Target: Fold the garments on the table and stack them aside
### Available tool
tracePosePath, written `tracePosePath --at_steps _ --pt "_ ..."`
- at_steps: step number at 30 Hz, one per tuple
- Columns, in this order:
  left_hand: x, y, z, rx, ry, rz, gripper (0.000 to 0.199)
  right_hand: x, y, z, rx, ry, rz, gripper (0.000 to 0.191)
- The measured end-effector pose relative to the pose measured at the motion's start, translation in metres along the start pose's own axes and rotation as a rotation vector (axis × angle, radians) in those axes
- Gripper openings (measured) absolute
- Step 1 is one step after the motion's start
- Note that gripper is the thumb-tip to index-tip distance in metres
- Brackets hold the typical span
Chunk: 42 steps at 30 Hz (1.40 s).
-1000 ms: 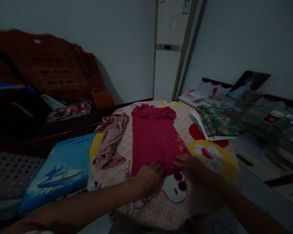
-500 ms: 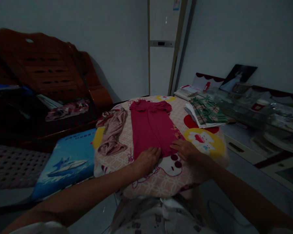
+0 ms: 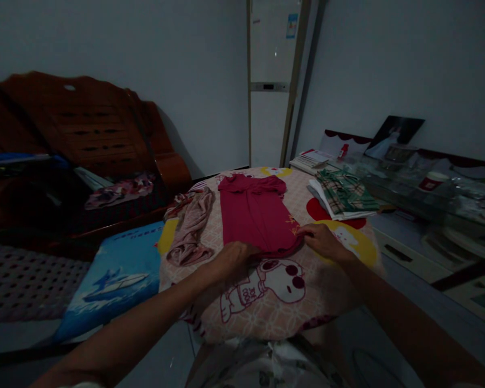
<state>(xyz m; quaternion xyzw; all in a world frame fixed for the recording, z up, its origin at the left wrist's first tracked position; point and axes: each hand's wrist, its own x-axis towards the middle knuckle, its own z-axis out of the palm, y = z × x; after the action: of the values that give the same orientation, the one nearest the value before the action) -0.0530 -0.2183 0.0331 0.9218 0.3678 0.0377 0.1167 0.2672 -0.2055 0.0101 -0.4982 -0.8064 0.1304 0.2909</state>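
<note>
A magenta shirt (image 3: 254,215) with small yellow lettering lies lengthwise on a table draped with a pink patterned cloth (image 3: 258,318). My right hand (image 3: 321,241) pinches the shirt's near right corner between thumb and fingers. At the near edge, my left hand (image 3: 235,257) is closed on the hem, its fingertips partly hidden. The hem between both hands is slightly lifted. Left of the shirt lies a crumpled dusty-pink garment (image 3: 192,226). To the right sits a stack of folded clothes with a green plaid garment (image 3: 345,191) on top.
A wooden bench (image 3: 92,129) stands at the left with clothing on it. Beside the table is a blue box (image 3: 117,280) picturing a boat. A glass-topped cabinet (image 3: 412,199) along the right wall bears a paper cup (image 3: 432,182) and a photo (image 3: 394,137).
My right hand has gone from lying flat on the shirt to pinching its corner, slightly farther right. My left fingers have curled onto the hem. The view has tilted up a little.
</note>
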Motion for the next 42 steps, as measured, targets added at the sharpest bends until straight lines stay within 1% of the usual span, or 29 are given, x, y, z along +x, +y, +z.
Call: tracePosePath --at_steps 2,4,8,10,12,13,15,16,17,19,20,22,24,26,28,31,34,36,38,39,42 --pt "0.011 -0.013 -0.015 -0.028 -0.004 0.043 0.047 0.019 -0.002 -0.003 0.084 0.009 0.043 0.036" --pt "0.024 -0.028 -0.031 -0.016 0.009 0.052 0.045 0.042 0.000 -0.004 0.114 0.019 0.062 0.031" --pt "0.056 -0.062 -0.066 0.136 0.014 -0.060 0.037 0.096 0.011 0.000 0.025 0.081 0.055 0.024" --pt "0.074 -0.080 -0.078 0.204 0.036 -0.133 0.040 0.123 0.016 0.006 -0.057 0.125 0.078 0.024" --pt "0.092 -0.097 -0.084 0.257 0.071 -0.229 0.045 0.146 0.021 0.014 -0.152 0.154 0.140 0.025" --pt "0.098 -0.103 -0.084 0.280 0.094 -0.285 0.047 0.154 0.023 0.018 -0.196 0.163 0.176 0.028" --pt "0.104 -0.112 -0.077 0.306 0.154 -0.376 0.049 0.161 0.026 0.026 -0.270 0.188 0.220 0.036" --pt "0.103 -0.113 -0.070 0.301 0.187 -0.393 0.048 0.160 0.027 0.029 -0.297 0.199 0.220 0.039" --pt "0.099 -0.113 -0.062 0.284 0.210 -0.381 0.045 0.157 0.028 0.032 -0.318 0.207 0.207 0.040" --pt "0.087 -0.107 -0.042 0.220 0.217 -0.288 0.038 0.144 0.029 0.038 -0.338 0.190 0.139 0.036" --pt "0.080 -0.103 -0.032 0.189 0.191 -0.231 0.034 0.135 0.029 0.041 -0.339 0.160 0.087 0.034" --pt "0.067 -0.093 -0.012 0.149 0.138 -0.152 0.034 0.117 0.026 0.046 -0.334 0.081 -0.050 0.031" --pt "0.060 -0.085 0.002 0.143 0.108 -0.132 0.035 0.103 0.022 0.051 -0.342 -0.010 -0.200 0.034" --pt "0.060 -0.081 0.009 0.164 0.103 -0.149 0.037 0.095 0.020 0.057 -0.385 -0.087 -0.281 0.035" --pt "0.065 -0.080 0.010 0.190 0.098 -0.169 0.038 0.094 0.019 0.061 -0.449 -0.129 -0.253 0.032" --pt "0.072 -0.083 0.005 0.207 0.064 -0.188 0.036 0.099 0.017 0.061 -0.497 -0.128 -0.129 0.029" --pt "0.070 -0.079 -0.003 0.196 0.036 -0.184 0.034 0.099 0.011 0.049 -0.432 -0.123 -0.079 0.028" --pt "0.063 -0.070 -0.007 0.183 0.030 -0.136 0.033 0.091 0.004 0.034 -0.342 -0.151 -0.064 0.024" --pt "0.054 -0.055 -0.012 0.162 0.015 -0.060 0.033 0.078 -0.004 0.018 -0.231 -0.214 -0.039 0.019" --pt "0.049 -0.047 -0.015 0.138 -0.003 -0.010 0.032 0.070 -0.008 0.010 -0.171 -0.265 -0.024 0.017" --pt "0.040 -0.023 -0.025 -0.011 -0.094 0.151 0.019 0.047 -0.014 -0.008 0.019 -0.505 0.066 0.011"
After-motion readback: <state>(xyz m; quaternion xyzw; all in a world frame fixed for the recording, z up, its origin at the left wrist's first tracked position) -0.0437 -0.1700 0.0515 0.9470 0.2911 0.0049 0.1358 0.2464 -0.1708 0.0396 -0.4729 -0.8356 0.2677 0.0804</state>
